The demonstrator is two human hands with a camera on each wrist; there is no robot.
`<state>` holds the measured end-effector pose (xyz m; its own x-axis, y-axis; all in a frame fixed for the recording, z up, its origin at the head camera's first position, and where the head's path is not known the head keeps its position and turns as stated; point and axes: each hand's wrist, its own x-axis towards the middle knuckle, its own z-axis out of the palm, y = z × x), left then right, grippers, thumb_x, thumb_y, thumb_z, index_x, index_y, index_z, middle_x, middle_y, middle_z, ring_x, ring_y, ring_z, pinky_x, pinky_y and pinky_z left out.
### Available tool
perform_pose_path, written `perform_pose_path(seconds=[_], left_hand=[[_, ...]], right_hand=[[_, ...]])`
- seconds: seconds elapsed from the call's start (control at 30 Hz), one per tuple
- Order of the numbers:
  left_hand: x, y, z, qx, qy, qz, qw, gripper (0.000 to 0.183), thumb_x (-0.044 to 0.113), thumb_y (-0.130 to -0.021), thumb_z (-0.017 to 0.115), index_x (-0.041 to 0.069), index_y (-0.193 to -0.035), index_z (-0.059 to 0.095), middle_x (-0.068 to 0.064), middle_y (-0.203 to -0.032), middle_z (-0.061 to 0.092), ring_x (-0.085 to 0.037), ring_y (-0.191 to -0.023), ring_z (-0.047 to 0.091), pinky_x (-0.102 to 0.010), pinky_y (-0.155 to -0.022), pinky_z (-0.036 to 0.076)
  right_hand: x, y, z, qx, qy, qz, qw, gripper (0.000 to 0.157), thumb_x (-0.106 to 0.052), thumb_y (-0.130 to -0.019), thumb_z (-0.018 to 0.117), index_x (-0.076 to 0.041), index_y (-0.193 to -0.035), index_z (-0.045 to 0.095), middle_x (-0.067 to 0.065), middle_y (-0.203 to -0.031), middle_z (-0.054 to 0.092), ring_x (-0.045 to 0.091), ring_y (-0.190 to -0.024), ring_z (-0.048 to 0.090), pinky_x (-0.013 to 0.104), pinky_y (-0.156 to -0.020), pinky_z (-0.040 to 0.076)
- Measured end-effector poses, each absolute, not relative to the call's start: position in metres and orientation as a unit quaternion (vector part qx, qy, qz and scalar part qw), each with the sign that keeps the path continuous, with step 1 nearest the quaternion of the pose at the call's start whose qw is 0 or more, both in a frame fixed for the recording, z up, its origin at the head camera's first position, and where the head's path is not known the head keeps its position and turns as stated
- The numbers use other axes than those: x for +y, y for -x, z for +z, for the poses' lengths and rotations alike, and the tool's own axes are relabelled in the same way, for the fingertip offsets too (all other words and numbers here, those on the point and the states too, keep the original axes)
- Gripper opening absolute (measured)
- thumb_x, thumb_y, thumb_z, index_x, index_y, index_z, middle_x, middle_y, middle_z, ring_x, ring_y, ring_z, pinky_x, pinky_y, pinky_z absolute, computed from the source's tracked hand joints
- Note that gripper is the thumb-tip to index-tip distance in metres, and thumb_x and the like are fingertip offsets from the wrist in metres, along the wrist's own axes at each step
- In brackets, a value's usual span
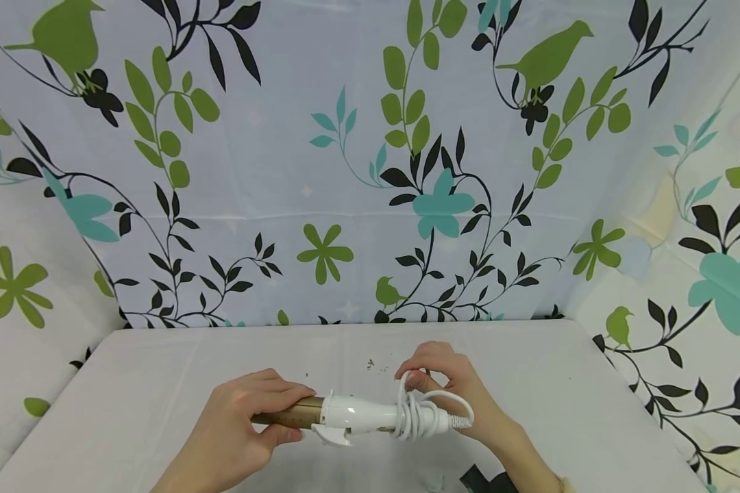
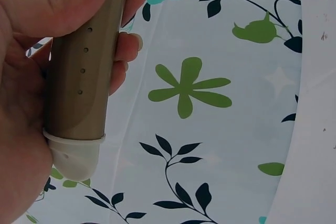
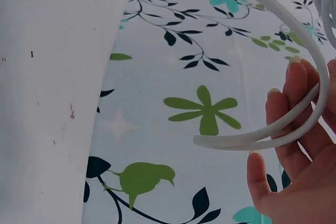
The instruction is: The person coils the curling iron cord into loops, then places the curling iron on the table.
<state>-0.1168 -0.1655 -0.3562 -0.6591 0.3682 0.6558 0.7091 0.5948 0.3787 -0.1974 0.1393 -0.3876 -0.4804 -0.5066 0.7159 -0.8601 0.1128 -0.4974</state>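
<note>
A curling iron (image 1: pixel 358 415) with a gold barrel and a white handle is held level over the table, its white cord (image 1: pixel 414 419) wound round the handle end. My left hand (image 1: pixel 240 428) grips the gold barrel (image 2: pixel 81 87), thumb on one side and fingers on the other. The barrel's white tip (image 2: pixel 76 156) shows below the palm in the left wrist view. At the cord end, my right hand (image 1: pixel 453 383) has its bent fingers by a loose loop. In the right wrist view this cord loop (image 3: pixel 310 40) crosses the relaxed fingers (image 3: pixel 291 145), with the thumb apart.
A white table (image 1: pixel 179 383) spreads beneath, with small dark marks near its middle. Behind it hangs a printed cloth (image 1: pixel 271 178) with leaves, birds and flowers, which continues at both sides. A black thing (image 1: pixel 490 481) lies at the bottom edge, partly out of view.
</note>
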Motion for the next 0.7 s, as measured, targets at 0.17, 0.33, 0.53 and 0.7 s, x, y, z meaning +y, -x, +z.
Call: perform_pose_path(seconds=[0.17, 0.33, 0.53, 0.7], left_hand=[[-0.165, 0.116, -0.356, -0.857, 0.300, -0.320, 0.269, 0.059, 0.003, -0.050, 0.093, 0.023, -0.103, 0.077, 0.018, -0.091, 0.071, 0.002, -0.077, 0.059, -0.011, -0.068, 0.045], [-0.166, 0.116, -0.356, -0.859, 0.292, -0.308, 0.287, 0.059, 0.004, -0.049, 0.093, 0.023, -0.103, 0.077, 0.018, -0.091, 0.071, 0.003, -0.077, 0.059, -0.011, -0.067, 0.044], [-0.166, 0.117, -0.357, -0.859, 0.283, -0.305, 0.297, 0.059, 0.005, -0.050, 0.093, 0.023, -0.103, 0.077, 0.019, -0.090, 0.070, 0.003, -0.076, 0.059, -0.010, -0.066, 0.045], [-0.166, 0.118, -0.358, -0.860, 0.267, -0.302, 0.312, 0.058, 0.004, -0.049, 0.093, 0.022, -0.102, 0.078, 0.019, -0.086, 0.069, 0.004, -0.075, 0.058, -0.010, -0.064, 0.045]], right_hand=[[0.135, 0.194, -0.389, -0.749, -0.439, 0.454, 0.201, 0.023, 0.003, -0.091, 0.065, -0.018, -0.095, 0.071, -0.009, -0.080, 0.067, 0.008, -0.080, 0.057, 0.031, -0.080, 0.044], [0.132, 0.190, -0.394, -0.789, -0.403, 0.408, 0.222, 0.020, 0.003, -0.090, 0.065, -0.016, -0.086, 0.070, -0.006, -0.084, 0.071, 0.014, -0.086, 0.060, 0.032, -0.078, 0.049], [0.127, 0.184, -0.397, -0.837, -0.355, 0.352, 0.224, 0.019, -0.001, -0.091, 0.066, -0.018, -0.084, 0.071, -0.013, -0.083, 0.070, 0.012, -0.087, 0.059, 0.034, -0.082, 0.050], [0.125, 0.176, -0.395, -0.858, -0.275, 0.411, 0.136, 0.017, -0.004, -0.092, 0.067, -0.019, -0.086, 0.073, -0.009, -0.093, 0.071, 0.016, -0.101, 0.060, 0.032, -0.089, 0.053]])
